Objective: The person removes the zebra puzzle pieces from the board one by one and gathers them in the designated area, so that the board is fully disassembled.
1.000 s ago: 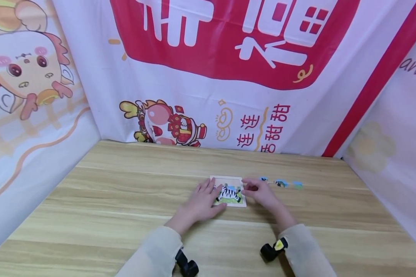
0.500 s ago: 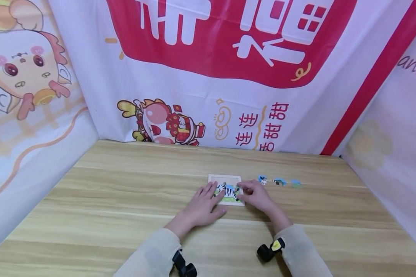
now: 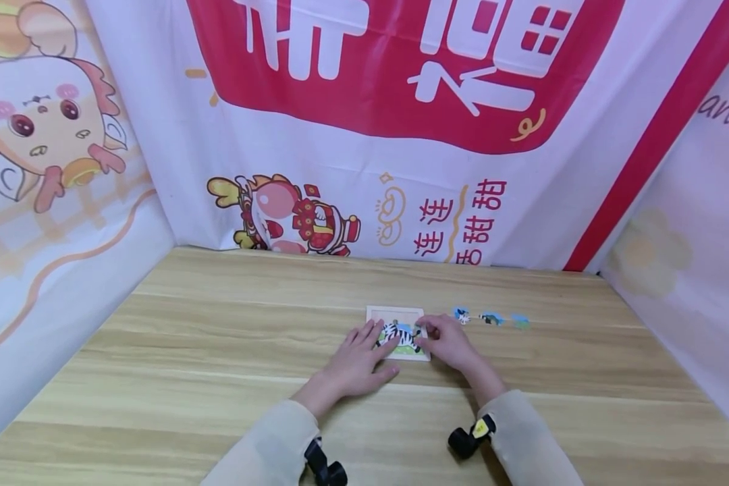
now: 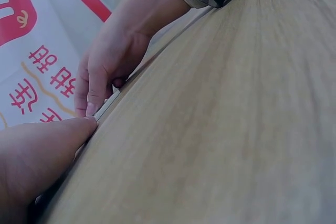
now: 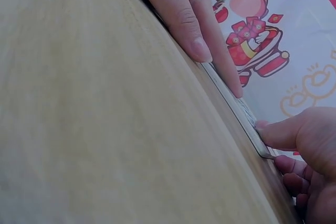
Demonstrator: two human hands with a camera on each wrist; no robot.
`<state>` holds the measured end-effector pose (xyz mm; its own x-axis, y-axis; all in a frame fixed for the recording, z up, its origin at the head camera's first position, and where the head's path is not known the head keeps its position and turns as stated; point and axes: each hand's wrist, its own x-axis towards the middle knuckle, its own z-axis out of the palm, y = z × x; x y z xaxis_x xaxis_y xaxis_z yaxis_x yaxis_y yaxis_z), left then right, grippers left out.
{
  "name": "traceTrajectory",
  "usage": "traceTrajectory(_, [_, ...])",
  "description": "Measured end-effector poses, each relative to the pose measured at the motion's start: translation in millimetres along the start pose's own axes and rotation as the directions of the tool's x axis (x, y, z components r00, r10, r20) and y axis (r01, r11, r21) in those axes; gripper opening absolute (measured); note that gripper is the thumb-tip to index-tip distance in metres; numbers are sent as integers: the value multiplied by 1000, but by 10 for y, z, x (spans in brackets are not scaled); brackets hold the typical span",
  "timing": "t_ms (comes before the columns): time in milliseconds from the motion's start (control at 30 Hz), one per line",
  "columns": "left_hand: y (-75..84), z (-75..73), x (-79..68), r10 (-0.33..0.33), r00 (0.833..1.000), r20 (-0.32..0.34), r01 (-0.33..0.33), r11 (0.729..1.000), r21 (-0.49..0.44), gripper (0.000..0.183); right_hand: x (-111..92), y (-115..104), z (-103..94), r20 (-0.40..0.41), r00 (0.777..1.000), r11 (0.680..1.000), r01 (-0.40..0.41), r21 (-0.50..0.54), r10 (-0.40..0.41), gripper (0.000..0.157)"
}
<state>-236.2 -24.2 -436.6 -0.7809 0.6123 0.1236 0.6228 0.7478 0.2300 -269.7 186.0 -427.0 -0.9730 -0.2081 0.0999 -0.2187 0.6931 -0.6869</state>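
Observation:
A small jigsaw puzzle board (image 3: 395,314) with a pale raised frame lies on the table, showing a zebra picture (image 3: 401,336) in its lower part. The upper part of its bed is bare. My left hand (image 3: 355,361) rests over the board's left side, fingers spread and nearly straight. At the right edge, my right hand (image 3: 452,344) pinches a puzzle piece (image 3: 421,331) between thumb and index finger, low in the bed. In the right wrist view the right thumb (image 5: 281,132) presses down on top, while the other fingers curl beside the frame's corner.
Right of the board lie loose puzzle pieces in a row: one with a zebra's head (image 3: 462,315), a dark patterned one (image 3: 491,318) and a blue-green one (image 3: 520,322). A printed cloth (image 3: 316,148) hangs behind the wooden table (image 3: 219,324).
The right thumb and index finger have moved slightly left, further over the board's edge. My left fingers have shifted a little on the picture. In the last half second, both hands stay nearly still.

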Motion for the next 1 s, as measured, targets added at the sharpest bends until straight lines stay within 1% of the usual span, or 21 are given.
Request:
traceTrajectory(200, [0,-8,14,-15,1000,9,15,1000,-9,58,9,-33,23,-12,999,999,-31,-16,30,28])
traceTrajectory(333, [9,-20,15,-18,1000,13,18,1000,-10,58,-2,-47,34,-26,999,999,-47,1,47,27])
traceTrajectory(433, [17,-30,13,-23,1000,17,23,1000,-9,58,-17,-51,40,-48,998,999,-32,39,34,28])
traceTrajectory(567, [25,-38,10,-20,1000,12,20,1000,-15,57,-30,-31,49,-96,995,994,21,111,-10,28])
traceTrajectory(667, [30,-38,11,-15,1000,7,15,1000,-19,58,-30,-5,54,-118,993,988,43,149,-25,28])
traceTrajectory(833, [32,-37,9,-20,1000,5,20,1000,-16,57,-23,14,62,-107,994,984,47,170,-29,31])
traceTrajectory(1000, [24,-36,8,-22,1000,1,22,1000,-21,57,-13,4,60,-95,995,985,29,169,-13,32])
